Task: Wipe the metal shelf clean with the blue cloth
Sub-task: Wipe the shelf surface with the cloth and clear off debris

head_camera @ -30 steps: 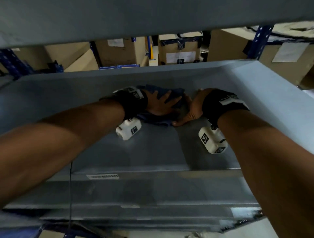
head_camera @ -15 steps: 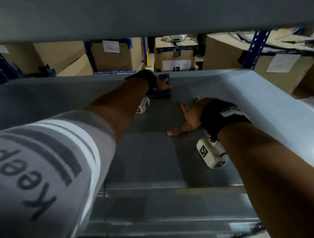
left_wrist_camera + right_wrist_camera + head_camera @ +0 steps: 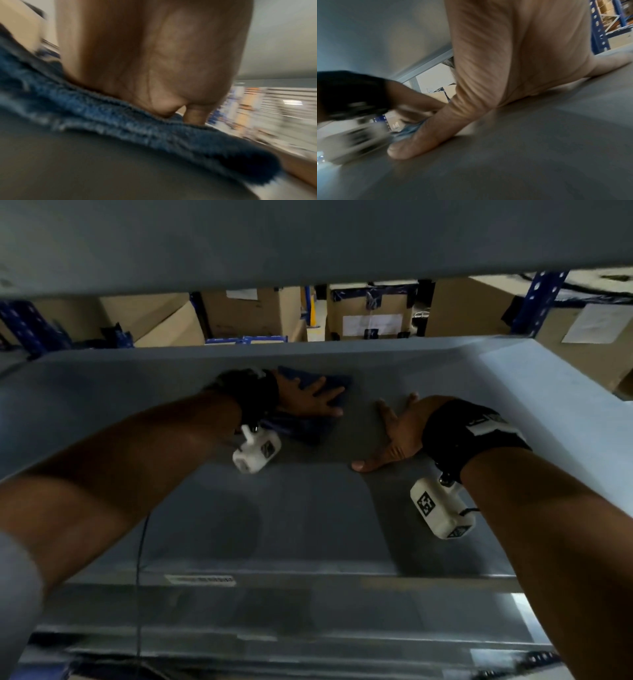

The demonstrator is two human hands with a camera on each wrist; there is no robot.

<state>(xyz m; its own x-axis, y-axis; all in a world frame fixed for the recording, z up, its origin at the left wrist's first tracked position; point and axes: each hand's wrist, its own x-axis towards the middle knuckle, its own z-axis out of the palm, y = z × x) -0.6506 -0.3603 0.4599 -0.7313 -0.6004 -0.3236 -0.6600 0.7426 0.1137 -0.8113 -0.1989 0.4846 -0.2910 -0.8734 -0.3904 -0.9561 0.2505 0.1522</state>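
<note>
Cloth [image 3: 310, 402] is lying flat on the shelf [image 3: 308, 525] under the left hand [image 3: 306, 398], whose fingers are spreading straight across it and pressing it down rather than gripping; the left wrist view is showing the palm bearing on the bunched blue pile, with a loose folded edge trailing just behind the wrist. Right hand [image 3: 394, 433] is resting flat on bare metal just beside the cloth, fingers splayed, holding nothing and apparently bracing the body. The two hands are sitting apart, close but not touching. Judging by its nap and folds, the cloth is soft, light and limp; it is likely bunching or slipping from under the palm unless pressure is kept broad and even, so the flat palm over its middle is looking like the sound hold, with the trailing edge tucked in. The shelf is appearing rigid and smooth, offering little grip. Boxes [image 3: 370, 309] are standing well beyond both hands.
</note>
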